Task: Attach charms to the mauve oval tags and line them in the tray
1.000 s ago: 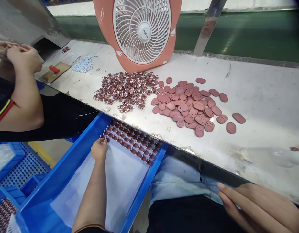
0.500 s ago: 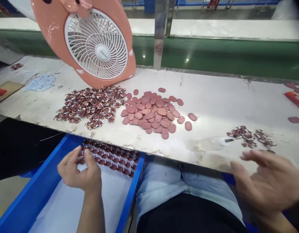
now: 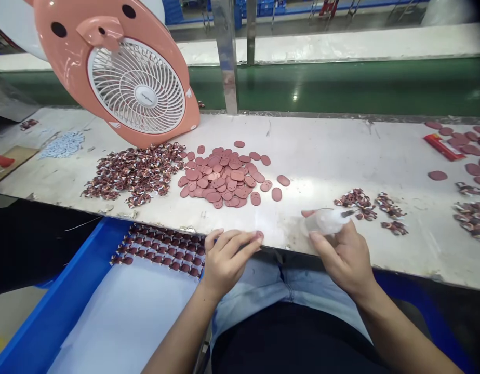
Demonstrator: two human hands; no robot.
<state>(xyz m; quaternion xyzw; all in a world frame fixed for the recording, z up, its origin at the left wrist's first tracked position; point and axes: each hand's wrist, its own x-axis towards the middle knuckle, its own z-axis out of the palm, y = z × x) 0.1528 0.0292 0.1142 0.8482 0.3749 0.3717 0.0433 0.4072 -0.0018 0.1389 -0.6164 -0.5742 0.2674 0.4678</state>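
Note:
My left hand (image 3: 224, 257) rests at the table's front edge with fingers together, pointing right; a small pink piece may sit at its fingertips. My right hand (image 3: 341, 249) grips a small clear plastic bottle (image 3: 325, 221) with a thin metal tip, lying on the white table (image 3: 341, 161). A heap of pink oval pieces (image 3: 228, 179) lies beyond my left hand. To its left lies a pile of small dark red and white parts (image 3: 133, 169). Rows of finished dark red pieces (image 3: 162, 252) line white paper in a blue tray (image 3: 80, 270).
A pink fan (image 3: 123, 78) with a white grille stands at the back left. Small clusters of dark parts (image 3: 364, 202) lie near the bottle's tip. More pink ovals and a red tool (image 3: 442, 147) sit far right. A metal post (image 3: 226, 57) rises behind.
My left hand has left the blue tray and come up to the table edge. My right hand, open and blurred before, has closed round the clear bottle. The view has shifted right.

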